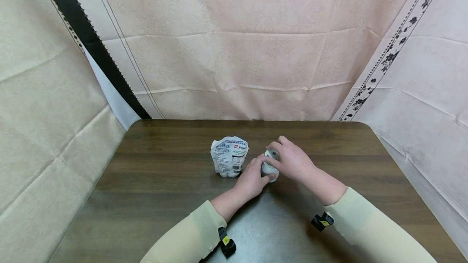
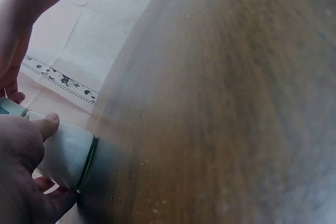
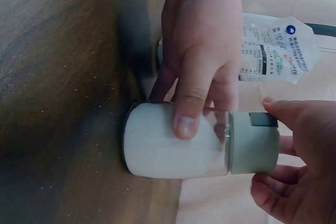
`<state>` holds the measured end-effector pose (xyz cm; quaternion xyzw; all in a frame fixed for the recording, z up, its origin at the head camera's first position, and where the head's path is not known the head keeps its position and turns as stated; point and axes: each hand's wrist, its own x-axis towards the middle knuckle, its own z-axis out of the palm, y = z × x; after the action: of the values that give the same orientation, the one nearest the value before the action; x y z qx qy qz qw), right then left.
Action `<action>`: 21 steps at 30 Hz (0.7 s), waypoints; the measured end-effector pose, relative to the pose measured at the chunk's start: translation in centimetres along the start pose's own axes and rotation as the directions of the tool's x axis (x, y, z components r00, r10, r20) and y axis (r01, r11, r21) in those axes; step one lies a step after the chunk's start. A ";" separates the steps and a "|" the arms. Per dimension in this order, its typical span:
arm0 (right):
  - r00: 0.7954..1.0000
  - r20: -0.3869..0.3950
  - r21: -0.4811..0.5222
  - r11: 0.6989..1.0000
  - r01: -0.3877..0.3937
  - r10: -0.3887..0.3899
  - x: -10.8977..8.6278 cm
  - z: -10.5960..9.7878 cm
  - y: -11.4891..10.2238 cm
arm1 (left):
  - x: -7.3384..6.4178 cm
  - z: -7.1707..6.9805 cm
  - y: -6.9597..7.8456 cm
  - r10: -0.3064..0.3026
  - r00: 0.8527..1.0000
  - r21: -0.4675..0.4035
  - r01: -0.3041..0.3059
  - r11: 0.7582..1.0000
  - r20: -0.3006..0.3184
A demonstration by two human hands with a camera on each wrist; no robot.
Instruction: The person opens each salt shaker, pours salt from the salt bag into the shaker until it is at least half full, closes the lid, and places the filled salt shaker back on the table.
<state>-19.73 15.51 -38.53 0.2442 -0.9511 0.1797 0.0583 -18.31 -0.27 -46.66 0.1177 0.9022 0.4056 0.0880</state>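
A clear glass jar (image 3: 152, 145) of white contents, with a pale green lid (image 3: 244, 150), stands upright on the table. My left hand (image 1: 252, 178) grips the jar's body, thumb on one side and fingers on the other. At the top, my right hand (image 1: 292, 160) holds the lid between thumb and fingers, as the right wrist view shows. A darker green patch sits on the lid's side. The lid is on the jar. In the left wrist view the jar is partly covered by my left hand.
A white printed bag (image 1: 229, 156), crumpled at its top, stands left of the jar on the brown wooden table (image 1: 164, 182). Pale cloth (image 1: 234, 60) hangs behind the table's far edge and along both sides.
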 end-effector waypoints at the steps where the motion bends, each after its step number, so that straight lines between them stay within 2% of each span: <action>1: 1.000 0.002 0.000 1.000 -0.011 0.011 0.0 0.0 0.0 | 0.0 0.0 0.0 0.000 1.000 -0.003 0.000 1.000 0.000; 6: 1.000 0.011 -0.006 1.000 -0.006 0.006 0.0 0.2 0.2 | -0.1 0.0 0.1 0.006 1.000 -0.002 -0.006 1.000 -0.004; 12: 0.993 0.056 0.031 0.994 0.101 -0.102 -0.5 0.2 1.1 | -0.2 0.0 0.2 0.020 1.000 0.024 -0.020 1.000 -0.009; 18: 0.953 0.132 0.099 0.960 0.263 -0.274 -1.0 -0.7 2.1 | -0.1 0.1 0.1 0.006 1.000 0.047 -0.006 0.999 -0.006; 21: 0.936 0.141 0.117 0.945 0.307 -0.322 -1.1 -1.3 2.2 | 0.1 0.2 0.0 0.001 1.000 0.044 0.000 0.999 -0.010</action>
<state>-19.82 18.28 -38.22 0.4091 -0.8920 0.1925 -0.0009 -18.33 -0.10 -46.79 0.1177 0.9113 0.3861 0.0807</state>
